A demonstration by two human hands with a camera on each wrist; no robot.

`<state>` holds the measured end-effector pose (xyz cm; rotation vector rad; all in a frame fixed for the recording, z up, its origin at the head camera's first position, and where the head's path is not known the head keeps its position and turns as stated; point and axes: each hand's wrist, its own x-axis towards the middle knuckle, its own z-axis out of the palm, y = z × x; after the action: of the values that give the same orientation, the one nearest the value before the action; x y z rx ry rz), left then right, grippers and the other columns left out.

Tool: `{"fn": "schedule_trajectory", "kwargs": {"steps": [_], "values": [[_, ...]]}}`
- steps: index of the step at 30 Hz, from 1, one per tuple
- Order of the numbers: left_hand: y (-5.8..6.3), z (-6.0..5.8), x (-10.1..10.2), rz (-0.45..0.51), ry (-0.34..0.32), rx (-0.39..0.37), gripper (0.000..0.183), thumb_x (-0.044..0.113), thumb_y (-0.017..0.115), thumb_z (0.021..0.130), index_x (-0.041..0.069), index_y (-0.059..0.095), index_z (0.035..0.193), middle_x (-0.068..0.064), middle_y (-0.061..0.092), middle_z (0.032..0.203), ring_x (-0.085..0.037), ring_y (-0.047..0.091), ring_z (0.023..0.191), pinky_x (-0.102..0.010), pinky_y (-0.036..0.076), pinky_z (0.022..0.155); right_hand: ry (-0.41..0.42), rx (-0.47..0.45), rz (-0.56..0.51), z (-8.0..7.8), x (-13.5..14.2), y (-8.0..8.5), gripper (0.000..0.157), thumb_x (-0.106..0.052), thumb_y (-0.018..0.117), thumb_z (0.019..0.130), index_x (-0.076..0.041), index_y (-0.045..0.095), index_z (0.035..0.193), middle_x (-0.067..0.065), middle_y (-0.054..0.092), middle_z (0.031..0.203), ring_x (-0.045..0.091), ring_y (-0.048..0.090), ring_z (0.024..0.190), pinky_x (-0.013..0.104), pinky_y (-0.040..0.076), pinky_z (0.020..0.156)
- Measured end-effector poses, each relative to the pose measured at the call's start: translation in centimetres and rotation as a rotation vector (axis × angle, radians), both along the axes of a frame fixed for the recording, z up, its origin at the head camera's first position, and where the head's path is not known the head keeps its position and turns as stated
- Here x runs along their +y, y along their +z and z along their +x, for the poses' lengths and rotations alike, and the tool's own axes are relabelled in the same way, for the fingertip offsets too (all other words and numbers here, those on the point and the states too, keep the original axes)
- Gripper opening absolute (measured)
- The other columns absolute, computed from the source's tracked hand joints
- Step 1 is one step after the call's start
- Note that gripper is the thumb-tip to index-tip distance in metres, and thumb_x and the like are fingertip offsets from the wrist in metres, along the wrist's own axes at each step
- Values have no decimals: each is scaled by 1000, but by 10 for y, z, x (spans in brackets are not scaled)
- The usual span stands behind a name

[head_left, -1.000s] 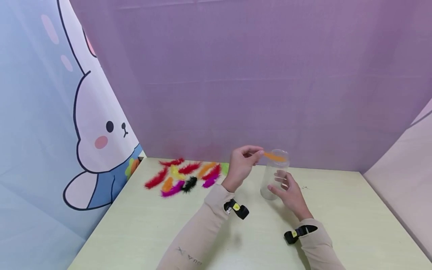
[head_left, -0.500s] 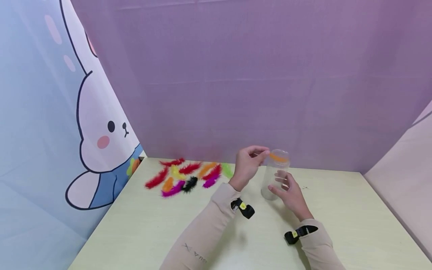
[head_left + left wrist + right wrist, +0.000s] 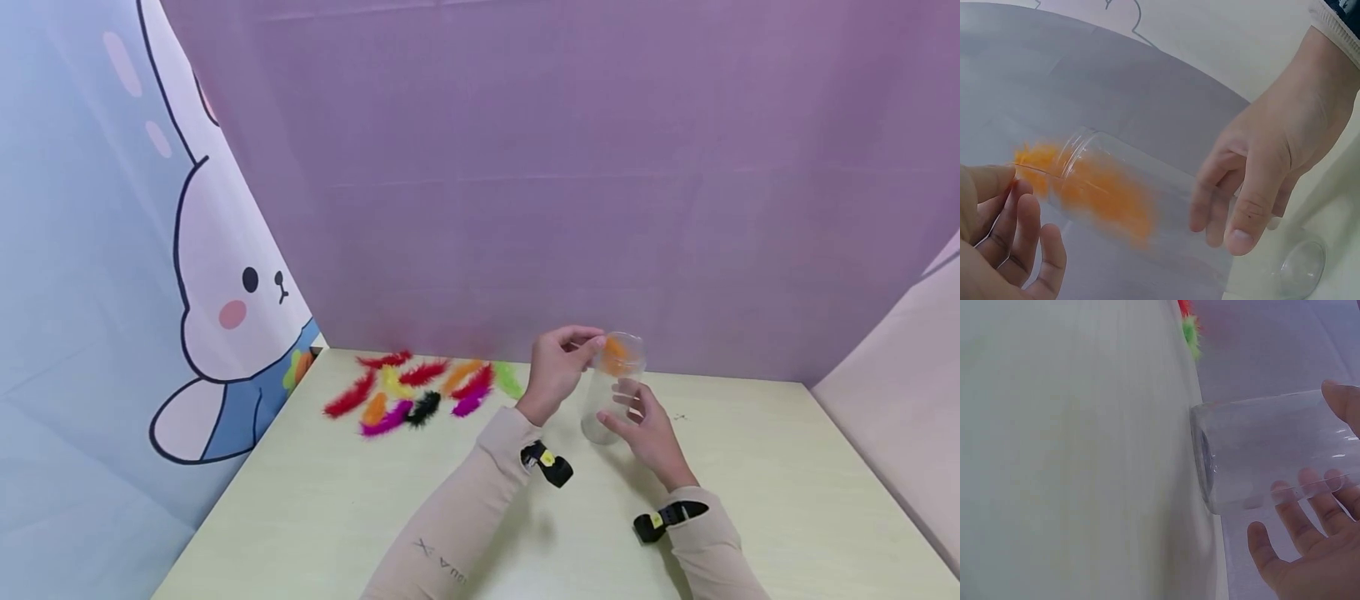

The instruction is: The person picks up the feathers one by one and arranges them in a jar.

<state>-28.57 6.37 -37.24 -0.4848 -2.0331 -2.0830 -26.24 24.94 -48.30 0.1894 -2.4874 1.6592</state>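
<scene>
An orange feather (image 3: 1100, 190), pinched by the left hand (image 3: 558, 367), is held partly inside an upright clear jar (image 3: 600, 407) clasped by the right hand (image 3: 651, 433). Loose coloured feathers (image 3: 423, 374) are strewn on the bench (image 3: 322, 508), beyond the left sleeve (image 3: 465, 500).

Pale yellow-green flat tabletop (image 3: 337, 517), running near to far. Small dark mark (image 3: 681, 417) on its far right part. Purple fabric backdrop (image 3: 562, 183), faint horizontal creases, hanging at tabletop's far edge. Left: light-blue fabric sheet (image 3: 60, 292) printed with large white cartoon rabbit (image 3: 221, 242) in blue clothing. Right: off-white fabric sheet (image 3: 900, 400) bearing dark line (image 3: 941, 264).
</scene>
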Motion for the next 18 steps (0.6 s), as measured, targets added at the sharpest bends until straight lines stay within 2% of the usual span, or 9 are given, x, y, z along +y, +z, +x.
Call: {"fn": "schedule_trajectory", "kwargs": {"steps": [3,6,9,10,13,18], "values": [[-1,-1,0,-1,-1,-2,14,24,75,94,14,80,102,-11,74,86,-17,66,68,-22,55,63,-4,-12,-2,0,0,1,77,-30,77,93,-6,35,152,19,46,152,40,46,141,60,33,118],[-1,-1,0,0,-5,-4,14,24,75,94,14,80,102,-8,74,85,-28,69,72,-21,55,63,-6,-25,3,0,0,1,77,-30,76,93,-7,34,153,19,45,153,41,45,142,59,32,119],[-1,-1,0,-4,-1,-6,13,25,75,94,15,80,102,-3,74,85,-30,70,73,-21,55,63,-9,-29,6,0,1,0,78,-30,76,94,-7,33,154,19,45,154,41,45,142,59,33,119],[-1,-1,0,-5,-1,-5,13,25,75,94,15,80,102,-3,74,84,-29,70,73,-21,55,63,-8,-28,4,-1,1,0,78,-29,76,94,-7,33,154,19,45,154,41,45,142,59,33,119],[-2,-1,1,-19,5,0,14,25,75,94,14,79,101,0,73,83,-16,66,68,-21,55,63,-6,-22,-1,-2,1,-2,79,-31,77,93,-7,33,154,20,45,153,41,46,141,59,33,118],[-2,0,4,-36,-20,2,14,23,74,95,12,80,102,2,69,81,-11,63,71,-19,54,63,-3,-20,-5,-2,2,-4,82,-36,77,92,-6,33,154,20,45,153,41,45,141,59,33,119]]}}
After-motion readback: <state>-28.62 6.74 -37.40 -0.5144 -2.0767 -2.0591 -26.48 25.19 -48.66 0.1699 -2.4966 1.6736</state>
